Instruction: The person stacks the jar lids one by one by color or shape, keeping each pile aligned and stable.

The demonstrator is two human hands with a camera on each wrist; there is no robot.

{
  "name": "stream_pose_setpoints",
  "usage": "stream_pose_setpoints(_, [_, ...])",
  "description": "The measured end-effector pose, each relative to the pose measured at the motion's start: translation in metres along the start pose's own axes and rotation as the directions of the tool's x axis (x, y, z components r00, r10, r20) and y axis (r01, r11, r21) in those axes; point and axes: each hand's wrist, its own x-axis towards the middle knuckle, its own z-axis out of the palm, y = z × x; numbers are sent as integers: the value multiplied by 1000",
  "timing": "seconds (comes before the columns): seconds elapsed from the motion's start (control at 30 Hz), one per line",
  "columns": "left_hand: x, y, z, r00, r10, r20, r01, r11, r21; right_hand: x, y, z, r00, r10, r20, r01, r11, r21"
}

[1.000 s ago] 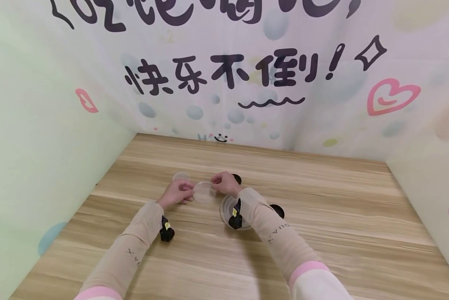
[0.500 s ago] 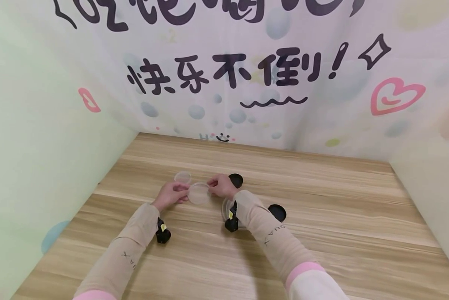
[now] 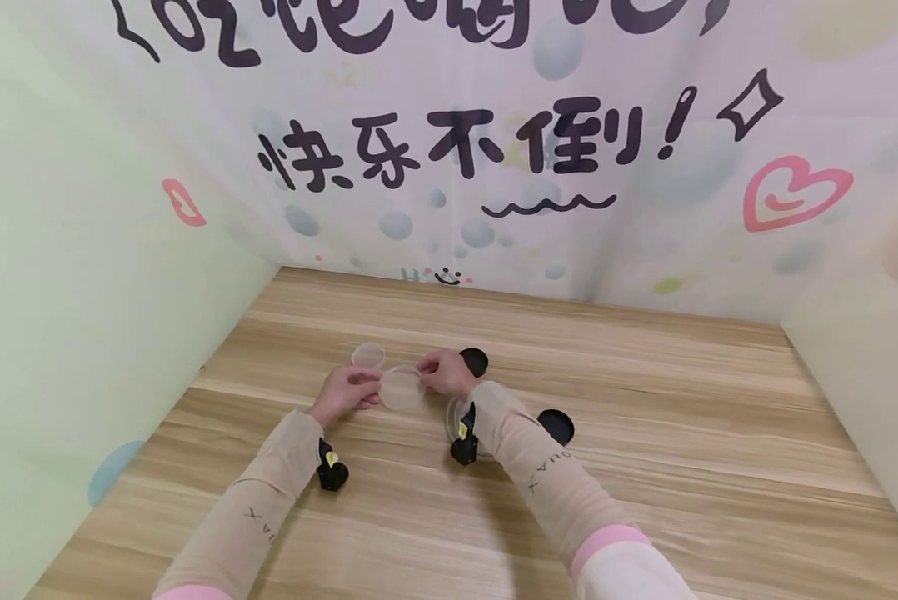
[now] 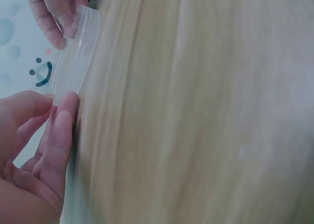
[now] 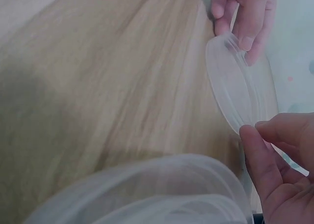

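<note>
A round, clear plastic lid is held between both hands, its rim pinched on two opposite sides. In the head view my left hand pinches the left edge with thumb and fingers, while my right hand pinches the right edge. The left wrist view shows the clear lid tilted, almost edge-on. From the right wrist, the clear lid shows its raised rim. Near my right wrist stand nested clear plastic pieces, partly hidden by the forearm in the head view.
Behind my left hand lies a smaller clear disc. One black round dish sits behind my right hand, and another black dish is right of my forearm. A printed cloth hangs along the back of the wooden table.
Both hands have shifted slightly left with the clear lid. More of the black dish behind my right hand shows now. The grip on the lid looks the same.
</note>
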Motion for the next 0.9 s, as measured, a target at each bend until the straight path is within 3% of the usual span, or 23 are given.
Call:
stream_pose_setpoints(0.23, [1,15,7,999,-33,-29,33,999,-6,0,-1,-14,1000,5,-28,-5,1000,-14])
stream_pose_setpoints(0.4, [3,26,11,999,10,-41,-9,1000,8,-2,-4,-24,998,-10,-64,8,999,-42])
stream_pose_setpoints(0.73, [9,51,26,999,51,14,-50,998,-28,-12,-4,-52,997,21,-69,-16,996,83])
stream_pose_setpoints(0.9, [10,63,39,998,57,31,-56,998,-31,-21,-4,-67,996,32,-80,-25,996,83])
